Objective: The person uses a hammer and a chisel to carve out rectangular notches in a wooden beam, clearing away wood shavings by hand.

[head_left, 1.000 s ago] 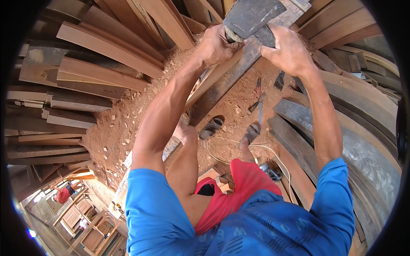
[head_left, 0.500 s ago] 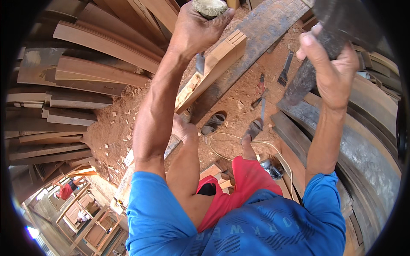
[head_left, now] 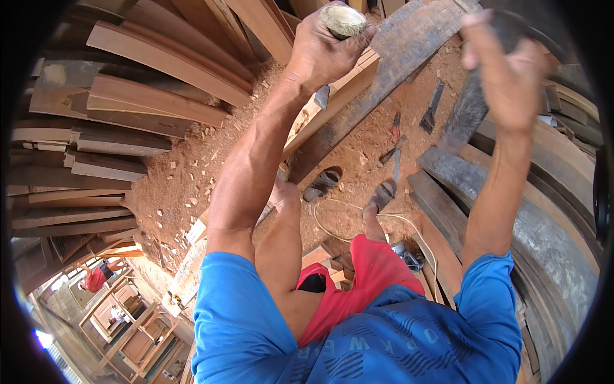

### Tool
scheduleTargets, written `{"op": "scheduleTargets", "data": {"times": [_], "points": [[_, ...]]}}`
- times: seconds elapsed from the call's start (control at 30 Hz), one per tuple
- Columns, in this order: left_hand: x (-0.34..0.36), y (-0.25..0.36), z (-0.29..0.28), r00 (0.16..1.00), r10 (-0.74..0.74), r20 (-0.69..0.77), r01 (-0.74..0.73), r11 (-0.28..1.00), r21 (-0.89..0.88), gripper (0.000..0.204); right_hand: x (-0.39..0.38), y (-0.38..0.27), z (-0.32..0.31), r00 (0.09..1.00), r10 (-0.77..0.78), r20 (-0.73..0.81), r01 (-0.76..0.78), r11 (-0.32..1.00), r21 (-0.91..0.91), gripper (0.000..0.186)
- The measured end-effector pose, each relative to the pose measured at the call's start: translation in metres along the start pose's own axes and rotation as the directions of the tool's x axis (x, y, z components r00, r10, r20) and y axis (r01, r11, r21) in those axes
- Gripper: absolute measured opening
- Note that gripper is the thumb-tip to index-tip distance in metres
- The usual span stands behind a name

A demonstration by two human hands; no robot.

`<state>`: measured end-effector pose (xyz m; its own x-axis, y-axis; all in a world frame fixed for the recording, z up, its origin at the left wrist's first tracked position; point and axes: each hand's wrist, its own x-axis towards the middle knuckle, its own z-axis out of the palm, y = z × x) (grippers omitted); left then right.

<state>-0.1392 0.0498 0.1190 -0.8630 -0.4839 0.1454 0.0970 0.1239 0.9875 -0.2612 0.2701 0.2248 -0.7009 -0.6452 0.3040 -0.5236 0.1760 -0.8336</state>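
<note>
The left hand (head_left: 323, 56) grips one chisel (head_left: 343, 21), its blade (head_left: 322, 96) poking out under the hand by one block (head_left: 348, 91), and the right hand (head_left: 510, 86) grips one blurry mallet (head_left: 470, 107).

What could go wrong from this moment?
The dark mallet in the right hand might miss the pale chisel handle and strike the left hand, which grips just below its top. Also, the pale cable lying beside the right foot could snag a step.
</note>
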Motion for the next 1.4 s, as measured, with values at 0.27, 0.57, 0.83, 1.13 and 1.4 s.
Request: {"op": "scheduleTargets", "data": {"times": [0.27,0.57,0.83,1.13,1.4], "points": [[-0.009,-0.009,-0.007,0.995,0.093,0.038,-0.097,0.988,0.120,0.020,0.005,0.005,0.042,0.972,0.060,0.226,-0.033,0.992,-0.121,0.020],[-0.022,-0.015,-0.007,0.975,0.220,0.039,-0.220,0.908,0.357,0.022,-0.007,0.028,0.062,0.944,-0.269,0.192,0.316,0.904,-0.289,0.017],[-0.012,-0.005,-0.012,0.986,0.162,-0.040,-0.155,0.978,0.141,0.015,-0.003,-0.038,0.046,0.994,0.080,-0.071,-0.077,0.996,0.046,0.009],[-0.020,-0.008,-0.002,0.985,0.167,0.037,-0.169,0.982,0.081,0.017,-0.004,0.028,0.053,0.904,-0.274,0.330,0.397,0.825,-0.402,0.036],[-0.011,-0.005,-0.009,0.982,0.187,0.003,-0.184,0.969,0.166,0.014,-0.004,-0.015,0.039,0.959,0.246,0.142,-0.254,0.966,0.041,0.014]]}}
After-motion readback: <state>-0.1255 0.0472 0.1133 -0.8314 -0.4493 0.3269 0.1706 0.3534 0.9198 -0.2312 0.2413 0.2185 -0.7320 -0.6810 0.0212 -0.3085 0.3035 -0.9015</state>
